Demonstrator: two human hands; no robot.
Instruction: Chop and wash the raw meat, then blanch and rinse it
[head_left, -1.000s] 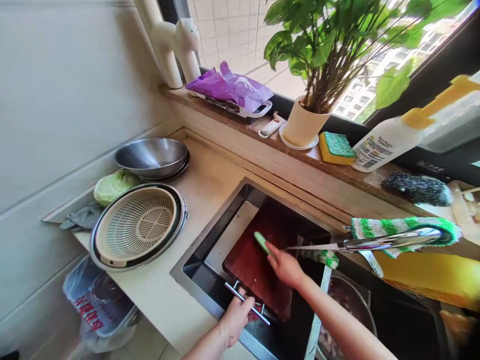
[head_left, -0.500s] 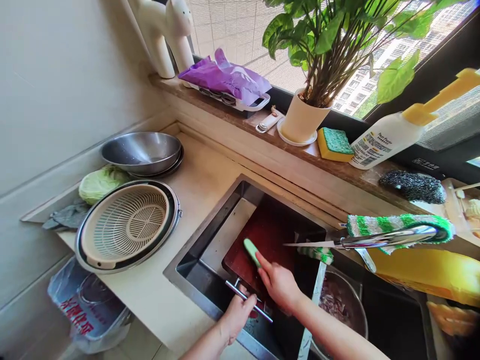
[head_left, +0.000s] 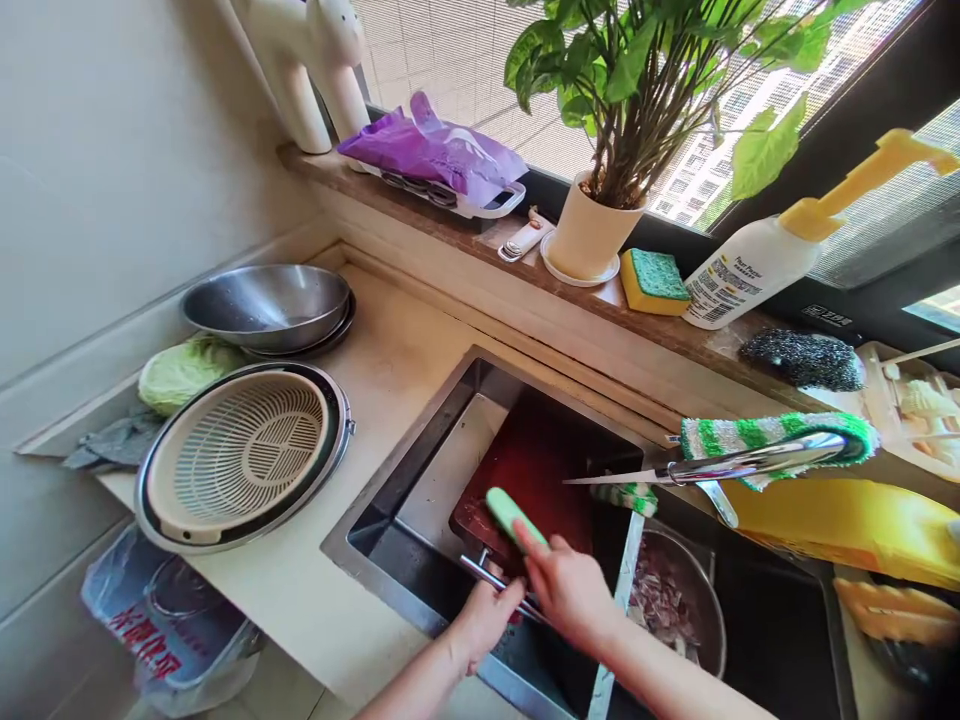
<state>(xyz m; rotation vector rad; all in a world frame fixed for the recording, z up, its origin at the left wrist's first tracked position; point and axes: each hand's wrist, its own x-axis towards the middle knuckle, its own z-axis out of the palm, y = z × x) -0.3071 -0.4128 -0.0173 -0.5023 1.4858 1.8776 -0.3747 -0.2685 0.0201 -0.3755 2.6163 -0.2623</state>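
Note:
A dark red cutting board (head_left: pixel 544 460) leans inside the steel sink (head_left: pixel 420 480). My left hand (head_left: pixel 484 617) is closed round the board's metal handle (head_left: pixel 480 572) at its near edge. My right hand (head_left: pixel 566 590) grips a green sponge (head_left: pixel 510 515) and presses it against the lower part of the board, just beside my left hand.
A faucet (head_left: pixel 750 462) draped with a green-striped cloth reaches over the sink. A pot of meat (head_left: pixel 671 600) sits at the right. On the counter stand a colander (head_left: pixel 240 455), steel bowls (head_left: pixel 266 305) and a cabbage (head_left: pixel 180 370). The sill holds a plant pot (head_left: pixel 585 235), sponge (head_left: pixel 654 282) and soap bottle (head_left: pixel 750 270).
My right hand has drawn the green sponge down the board toward me, ending close to my left hand. The left hand stays on the handle. The camera has tilted slightly.

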